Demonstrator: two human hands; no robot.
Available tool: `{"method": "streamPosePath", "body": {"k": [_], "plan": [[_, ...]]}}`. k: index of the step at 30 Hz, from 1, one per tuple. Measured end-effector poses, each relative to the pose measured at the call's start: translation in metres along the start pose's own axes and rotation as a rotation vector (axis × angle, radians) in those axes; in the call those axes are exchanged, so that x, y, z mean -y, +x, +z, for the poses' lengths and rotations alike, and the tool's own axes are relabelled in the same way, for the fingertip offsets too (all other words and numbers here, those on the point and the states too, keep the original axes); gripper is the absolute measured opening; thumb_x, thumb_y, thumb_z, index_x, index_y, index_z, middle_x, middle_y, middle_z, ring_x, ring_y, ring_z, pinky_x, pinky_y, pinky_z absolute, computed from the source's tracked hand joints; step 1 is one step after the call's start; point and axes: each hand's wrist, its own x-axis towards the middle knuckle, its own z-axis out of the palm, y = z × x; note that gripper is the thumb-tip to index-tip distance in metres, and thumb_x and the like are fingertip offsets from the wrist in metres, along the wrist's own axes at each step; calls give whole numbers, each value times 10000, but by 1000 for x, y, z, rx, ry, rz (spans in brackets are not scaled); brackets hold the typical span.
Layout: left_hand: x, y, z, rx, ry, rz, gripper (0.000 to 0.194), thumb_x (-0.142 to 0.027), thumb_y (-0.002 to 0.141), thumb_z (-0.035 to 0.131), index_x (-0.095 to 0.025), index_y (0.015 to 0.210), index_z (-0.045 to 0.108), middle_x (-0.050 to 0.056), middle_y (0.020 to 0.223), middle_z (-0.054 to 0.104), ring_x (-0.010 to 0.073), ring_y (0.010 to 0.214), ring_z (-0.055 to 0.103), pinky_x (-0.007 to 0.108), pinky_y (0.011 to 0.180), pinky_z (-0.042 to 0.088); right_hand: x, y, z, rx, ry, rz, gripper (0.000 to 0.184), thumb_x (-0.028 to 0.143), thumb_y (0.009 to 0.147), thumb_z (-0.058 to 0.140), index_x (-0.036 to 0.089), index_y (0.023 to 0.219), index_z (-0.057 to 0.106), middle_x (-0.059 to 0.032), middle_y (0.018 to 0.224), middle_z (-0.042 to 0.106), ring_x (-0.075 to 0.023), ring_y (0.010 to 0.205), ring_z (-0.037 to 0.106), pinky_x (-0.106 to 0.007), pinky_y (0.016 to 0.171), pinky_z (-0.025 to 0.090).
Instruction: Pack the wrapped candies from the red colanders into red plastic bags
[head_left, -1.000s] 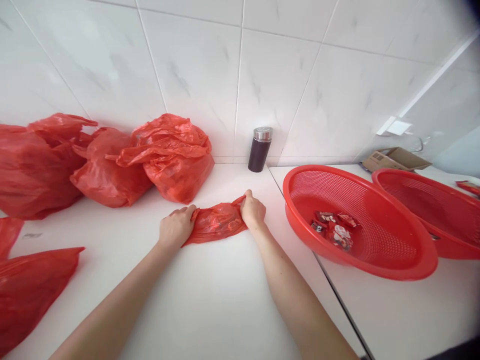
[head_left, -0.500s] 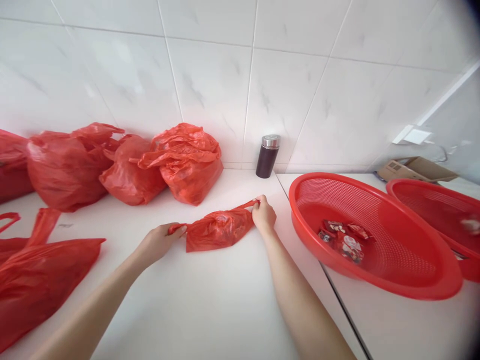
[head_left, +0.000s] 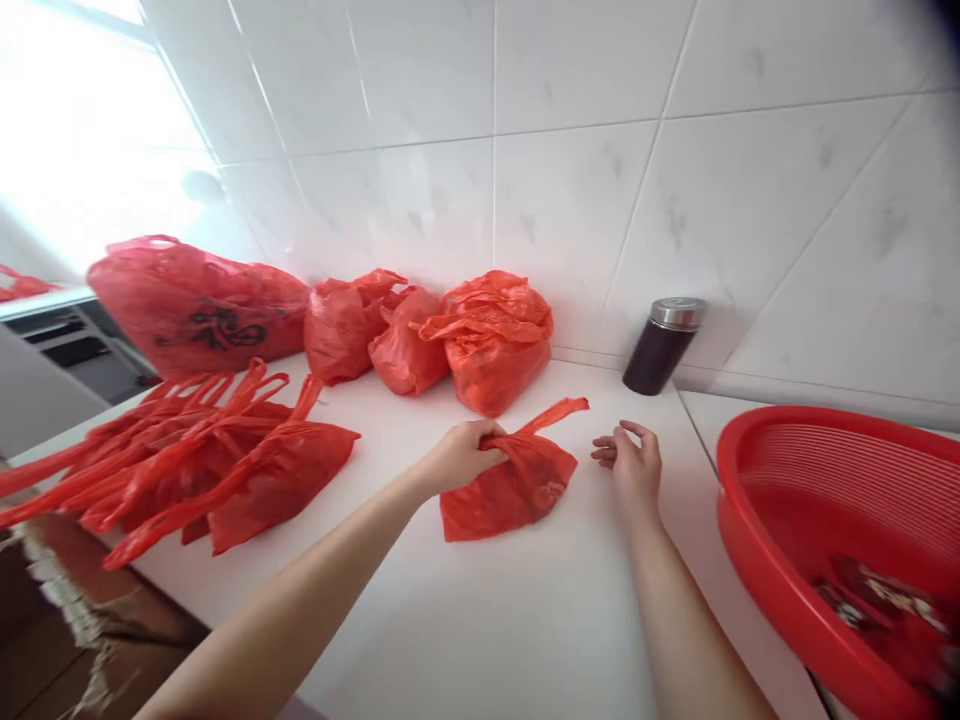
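Note:
A small red plastic bag (head_left: 510,495) with something inside rests on the white table in front of me. My left hand (head_left: 469,455) is closed around its gathered top. One loose handle of the bag sticks out to the right. Just beyond that handle, my right hand (head_left: 631,460) hovers with its fingers apart and nothing in them. Several flat-lying red bags (head_left: 281,470) overlap on the left side of the table, their handles stretched out. What the small bag contains is hidden by the plastic.
Full red bags (head_left: 495,340) line the tiled wall, with a larger printed one (head_left: 202,310) farther left. A dark flask (head_left: 660,350) with a metal lid stands at the wall. On the right is a red basket (head_left: 757,530) holding wrapped packets (head_left: 885,600). A cardboard box (head_left: 112,600) sits below left.
My right hand has let go of the bag's handle and moved off to its right. My left hand now grips the bag's top. The view has swung left, showing more flat bags.

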Motion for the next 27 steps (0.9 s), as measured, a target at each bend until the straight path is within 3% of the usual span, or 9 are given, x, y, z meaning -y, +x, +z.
{"method": "streamPosePath", "body": {"k": [4,8,11,14,18,22,27], "plan": [[27,-55,-54,-78,-119,-103,307,-411,853,491,-180,1018,607,46,923,705,213,806,672,318,704,531,-3,-3,3,36,-170,-5,318,405,803,548,213,1055,527,4,688,663,-161,566,630,-293,603,473],[63,-97,-100,-300,108,-291,349,-431,784,579,-235,1071,608,54,996,699,273,913,656,399,829,497,-4,-6,6,77,-304,-35,321,428,825,517,224,1072,528,14,690,666,-168,576,640,-312,645,468],[70,-112,-114,-480,340,-360,423,-457,792,563,-260,1165,594,105,1196,626,344,1088,585,476,921,436,-5,-7,6,77,-298,-29,318,425,824,515,229,1074,517,19,687,659,-168,582,641,-309,650,470],[56,-108,-109,-538,391,-272,391,-445,854,486,-280,1196,581,85,1249,588,302,1139,559,439,936,440,-8,-6,6,87,-290,-38,303,422,823,517,236,1062,511,29,675,644,-167,585,635,-311,660,470],[25,-59,-96,-532,342,-34,274,-406,865,505,-279,1056,655,31,1115,641,217,999,621,329,840,490,-12,-6,7,102,-267,-57,308,440,822,509,234,1051,496,36,657,622,-165,579,618,-305,641,468],[-5,28,-98,-654,366,142,286,-357,902,461,-256,1096,645,46,1165,630,227,1051,590,349,897,467,-13,-5,9,112,-250,-66,313,459,820,499,232,1036,494,43,637,610,-158,558,604,-292,615,475],[-31,132,-104,-583,437,242,305,-230,908,472,-273,1155,646,67,1286,588,277,1219,476,419,962,425,-11,-4,10,124,-252,-68,290,450,836,478,237,1033,498,48,629,612,-159,558,601,-284,598,463]]}}
